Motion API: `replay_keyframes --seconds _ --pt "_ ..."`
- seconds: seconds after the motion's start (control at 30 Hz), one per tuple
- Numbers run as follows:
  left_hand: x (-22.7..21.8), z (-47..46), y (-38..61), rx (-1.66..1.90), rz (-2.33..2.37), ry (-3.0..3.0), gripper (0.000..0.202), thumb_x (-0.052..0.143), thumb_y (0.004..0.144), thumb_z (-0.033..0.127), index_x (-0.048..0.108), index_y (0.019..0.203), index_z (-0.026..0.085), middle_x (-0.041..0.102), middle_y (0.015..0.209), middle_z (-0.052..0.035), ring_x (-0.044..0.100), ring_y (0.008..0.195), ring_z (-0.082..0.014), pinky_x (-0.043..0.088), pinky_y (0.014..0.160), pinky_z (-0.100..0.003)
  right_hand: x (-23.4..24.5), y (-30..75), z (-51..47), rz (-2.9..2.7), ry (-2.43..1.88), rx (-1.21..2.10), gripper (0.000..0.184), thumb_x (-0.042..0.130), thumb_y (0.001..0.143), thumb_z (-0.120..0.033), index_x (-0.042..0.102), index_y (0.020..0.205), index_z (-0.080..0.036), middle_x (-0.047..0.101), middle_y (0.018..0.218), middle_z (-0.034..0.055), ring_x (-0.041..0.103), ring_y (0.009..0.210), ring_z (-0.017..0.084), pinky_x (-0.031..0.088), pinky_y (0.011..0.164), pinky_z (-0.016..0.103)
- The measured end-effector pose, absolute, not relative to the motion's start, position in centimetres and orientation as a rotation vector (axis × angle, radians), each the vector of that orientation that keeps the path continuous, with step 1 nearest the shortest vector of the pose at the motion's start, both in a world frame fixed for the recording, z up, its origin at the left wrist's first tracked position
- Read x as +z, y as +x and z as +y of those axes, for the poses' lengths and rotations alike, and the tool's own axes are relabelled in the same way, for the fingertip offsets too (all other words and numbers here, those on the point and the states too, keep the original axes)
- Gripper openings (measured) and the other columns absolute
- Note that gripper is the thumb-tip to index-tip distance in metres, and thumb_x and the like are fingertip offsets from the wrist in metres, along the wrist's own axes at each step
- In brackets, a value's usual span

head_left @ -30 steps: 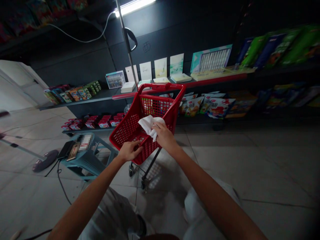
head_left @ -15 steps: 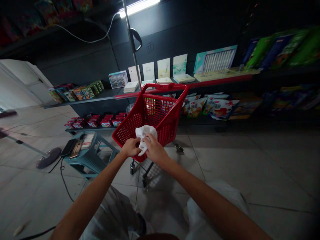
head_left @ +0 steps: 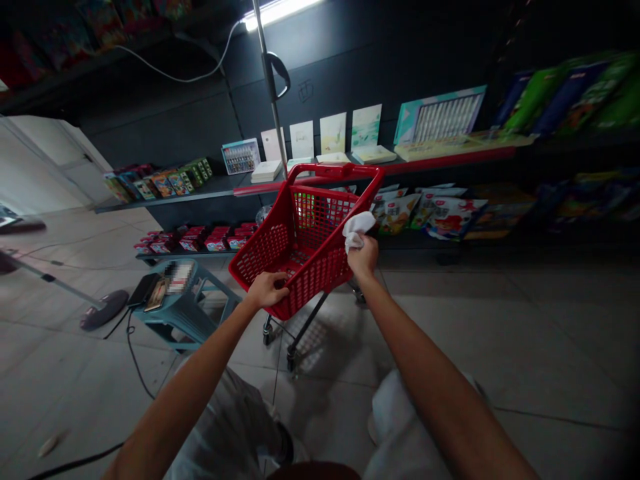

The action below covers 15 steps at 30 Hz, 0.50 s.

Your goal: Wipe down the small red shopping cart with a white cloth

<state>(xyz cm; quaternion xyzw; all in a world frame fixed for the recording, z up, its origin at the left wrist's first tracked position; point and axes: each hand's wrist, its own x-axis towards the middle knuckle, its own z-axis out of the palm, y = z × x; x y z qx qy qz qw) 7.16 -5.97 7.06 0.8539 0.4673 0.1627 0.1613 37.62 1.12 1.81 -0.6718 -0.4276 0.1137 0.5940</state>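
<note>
A small red shopping cart (head_left: 280,250) with a mesh basket stands on the tiled floor in front of me. My left hand (head_left: 267,290) is closed over the basket's near rim. My right hand (head_left: 363,257) grips a crumpled white cloth (head_left: 357,227) and presses it against the right rim of the basket, below the red handle (head_left: 333,171). The basket looks empty inside.
Dark shelves (head_left: 210,190) along the wall hold boxes, cards and snack packets. A teal plastic stool (head_left: 180,310) with a phone on it stands to the left. A fan base (head_left: 103,310) and cables lie on the floor. A metal pole (head_left: 273,100) rises behind the cart.
My right hand has carried the cloth from the near rim, beside my left hand, up along the right rim toward the handle. My left hand stays on the near rim.
</note>
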Motion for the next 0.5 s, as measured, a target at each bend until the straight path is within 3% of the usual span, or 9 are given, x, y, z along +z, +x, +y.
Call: replay_keyframes --seconds 0.13,0.37,0.5 --pt "7.0 -5.7 7.2 0.463 1.318 2.421 0.025 0.058 0.079 0.032 0.076 0.091 0.020 0.062 0.071 0.0015 0.053 0.066 -0.0145 0.037 0.066 -0.025 -0.6 35.0 0.9 -0.866 -1.650 0.574 0.029 0.061 0.070 -0.022 0.073 0.095 -0.015 0.074 0.092 0.0117 0.069 0.098 0.029 0.054 0.092 0.037" --pt "7.0 -5.3 7.1 0.463 1.327 2.407 0.025 0.057 0.078 0.032 0.075 0.091 0.021 0.059 0.070 0.0022 0.050 0.066 -0.0144 0.037 0.066 -0.025 -2.4 28.6 -3.2 -0.893 -1.585 0.841 0.028 0.059 0.068 -0.031 0.068 0.091 -0.019 0.076 0.090 0.0076 0.072 0.085 0.024 0.054 0.074 0.029" --pt "7.1 -5.2 7.3 0.466 1.368 2.417 0.025 0.058 0.077 0.033 0.075 0.090 0.021 0.059 0.069 0.0019 0.051 0.066 -0.0151 0.037 0.067 -0.025 -3.0 24.1 -7.7 -0.966 -1.446 1.095 0.030 0.061 0.065 -0.033 0.068 0.090 -0.019 0.076 0.091 0.0054 0.071 0.087 0.024 0.053 0.077 0.031"
